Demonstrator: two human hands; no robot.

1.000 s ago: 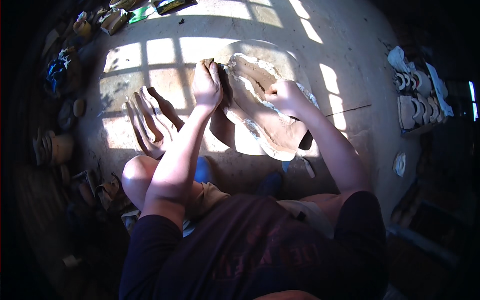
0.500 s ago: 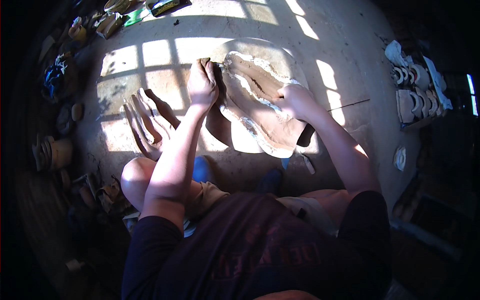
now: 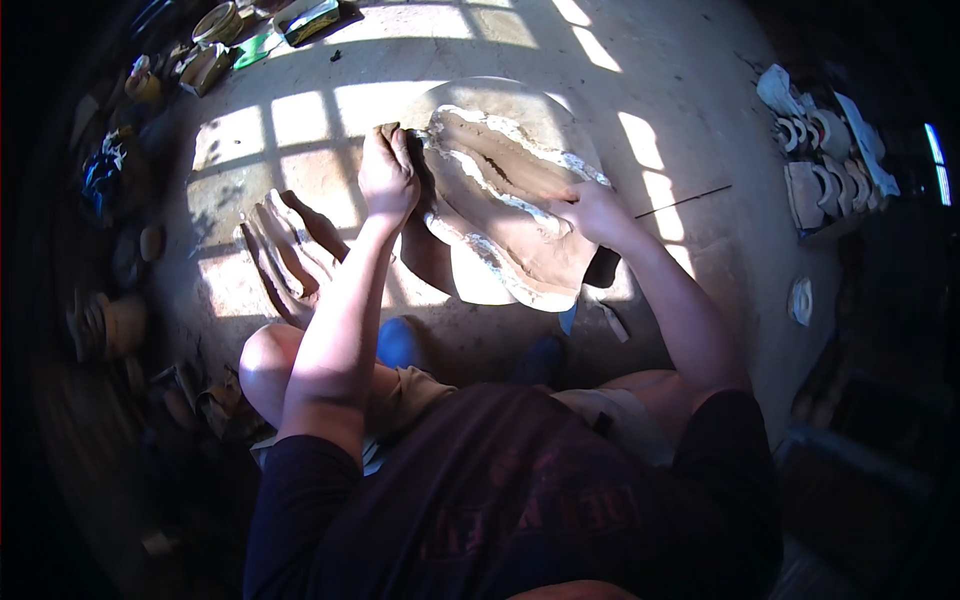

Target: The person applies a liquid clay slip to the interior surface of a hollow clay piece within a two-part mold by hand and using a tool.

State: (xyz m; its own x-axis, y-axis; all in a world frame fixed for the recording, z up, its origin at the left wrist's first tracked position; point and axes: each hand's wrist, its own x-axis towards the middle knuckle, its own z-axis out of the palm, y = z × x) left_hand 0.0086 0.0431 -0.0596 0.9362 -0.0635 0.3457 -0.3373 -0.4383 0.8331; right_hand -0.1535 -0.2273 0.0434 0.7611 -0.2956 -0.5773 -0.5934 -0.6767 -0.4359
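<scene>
A long, wavy clay-brown mould with white, rough-edged rims and hollow channels rests on a pale round board. My left hand is closed at the mould's far left edge, its fingers bunched together. Whatever lies inside that grip is hidden. Over the right part of the mould, my right hand is closed, with its fingertips at the inner channel near the white rim. I cannot make out whether it pinches anything. Left of the mould lies a separate wavy piece with ridges, also clay-brown.
A small tool and a blue flat piece lie just below the board. A thin dark rod is on the floor at right. Curved white-and-tan pieces stack farther right. Boxes and pots line the far left.
The whole view has shifted slightly, moving the mould and both hands a little left in the picture. My right hand stays at the channel, and my left keeps its place at the mould's edge.
</scene>
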